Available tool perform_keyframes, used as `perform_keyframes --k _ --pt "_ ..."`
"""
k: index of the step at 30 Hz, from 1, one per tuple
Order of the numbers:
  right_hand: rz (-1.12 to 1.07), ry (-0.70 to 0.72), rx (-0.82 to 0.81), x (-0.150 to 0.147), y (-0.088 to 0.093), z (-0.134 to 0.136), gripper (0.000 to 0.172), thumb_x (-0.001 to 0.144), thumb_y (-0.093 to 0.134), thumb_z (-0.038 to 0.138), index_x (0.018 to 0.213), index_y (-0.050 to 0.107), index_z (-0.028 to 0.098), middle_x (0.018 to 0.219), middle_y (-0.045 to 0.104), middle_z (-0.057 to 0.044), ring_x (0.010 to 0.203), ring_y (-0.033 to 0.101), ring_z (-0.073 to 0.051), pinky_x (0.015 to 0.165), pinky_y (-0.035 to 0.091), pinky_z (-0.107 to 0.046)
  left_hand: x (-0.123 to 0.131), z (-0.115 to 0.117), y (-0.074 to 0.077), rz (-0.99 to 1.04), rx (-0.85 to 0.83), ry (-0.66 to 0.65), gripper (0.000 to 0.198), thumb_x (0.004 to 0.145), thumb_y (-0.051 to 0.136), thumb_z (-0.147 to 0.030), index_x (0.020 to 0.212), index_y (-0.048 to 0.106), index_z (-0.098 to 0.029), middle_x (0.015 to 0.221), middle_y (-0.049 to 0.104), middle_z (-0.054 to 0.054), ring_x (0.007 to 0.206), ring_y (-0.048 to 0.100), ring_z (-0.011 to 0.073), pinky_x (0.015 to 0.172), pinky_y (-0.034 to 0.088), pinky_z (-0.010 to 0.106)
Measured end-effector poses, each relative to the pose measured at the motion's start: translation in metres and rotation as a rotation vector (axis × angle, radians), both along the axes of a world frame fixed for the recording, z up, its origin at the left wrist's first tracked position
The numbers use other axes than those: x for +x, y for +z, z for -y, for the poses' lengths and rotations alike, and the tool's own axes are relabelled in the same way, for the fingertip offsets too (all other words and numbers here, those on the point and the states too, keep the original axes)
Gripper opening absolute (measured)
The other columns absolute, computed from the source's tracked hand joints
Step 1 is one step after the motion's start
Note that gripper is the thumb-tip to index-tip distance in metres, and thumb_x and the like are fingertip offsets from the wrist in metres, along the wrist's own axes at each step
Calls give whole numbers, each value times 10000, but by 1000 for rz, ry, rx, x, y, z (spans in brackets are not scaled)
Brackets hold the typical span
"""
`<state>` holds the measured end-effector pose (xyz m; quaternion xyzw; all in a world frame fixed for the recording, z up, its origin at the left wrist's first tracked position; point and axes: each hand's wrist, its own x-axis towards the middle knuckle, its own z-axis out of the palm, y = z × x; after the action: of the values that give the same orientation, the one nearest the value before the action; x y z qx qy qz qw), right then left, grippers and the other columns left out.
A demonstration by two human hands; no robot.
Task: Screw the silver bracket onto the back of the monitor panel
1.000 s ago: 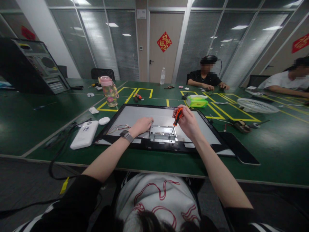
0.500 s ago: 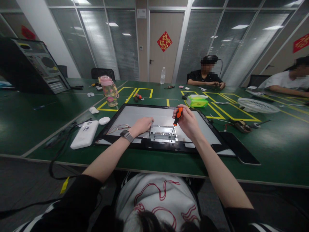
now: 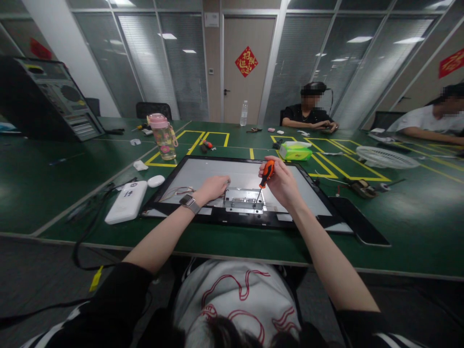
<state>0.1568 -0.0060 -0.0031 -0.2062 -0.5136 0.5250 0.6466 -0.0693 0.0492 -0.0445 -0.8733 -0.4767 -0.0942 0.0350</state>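
Over the black-framed grey panel (image 3: 237, 173), an orange-and-black screwdriver (image 3: 267, 173) in the grip of the right hand (image 3: 282, 181) has rolled slightly, suggesting turning at the near silver metal bracket (image 3: 242, 206), while the left hand's (image 3: 213, 188) hold is unclear.

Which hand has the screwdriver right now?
The right hand, gripping the orange screwdriver above the metal bracket. The left hand, with a watch at its wrist, lies beside the bracket.
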Motion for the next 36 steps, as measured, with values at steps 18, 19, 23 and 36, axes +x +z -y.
perform_keyframes --k 18,19,23,36 --pt "214 -172 111 1 -3 -1 299 855 598 434 1105 633 273 913 654 -24 809 617 -166 789 509 -344 1 2 3 -10 -17 9 307 960 383 -221 1155 615 -177 1068 707 111 964 667 242 815 492 311" --pt "238 -219 137 1 -4 -2 278 840 627 408 1085 641 277 899 649 -15 814 610 -164 796 504 -339 1 3 4 -13 -20 11 307 961 381 -223 1151 616 -175 1063 708 114 960 667 243 812 492 312" --pt "336 -453 241 1 -6 -1 185 770 718 311 943 665 273 841 594 7 772 559 -153 759 484 -310 1 3 3 1 -24 6 308 966 379 -235 1150 617 -172 1063 707 113 947 668 233 817 493 307" --pt "352 -478 241 1 -4 1 209 795 683 313 1002 683 281 873 642 -6 794 592 -173 772 491 -334 0 1 1 24 -20 2 315 959 389 -228 1171 615 -172 1098 700 114 979 659 235 834 497 313"
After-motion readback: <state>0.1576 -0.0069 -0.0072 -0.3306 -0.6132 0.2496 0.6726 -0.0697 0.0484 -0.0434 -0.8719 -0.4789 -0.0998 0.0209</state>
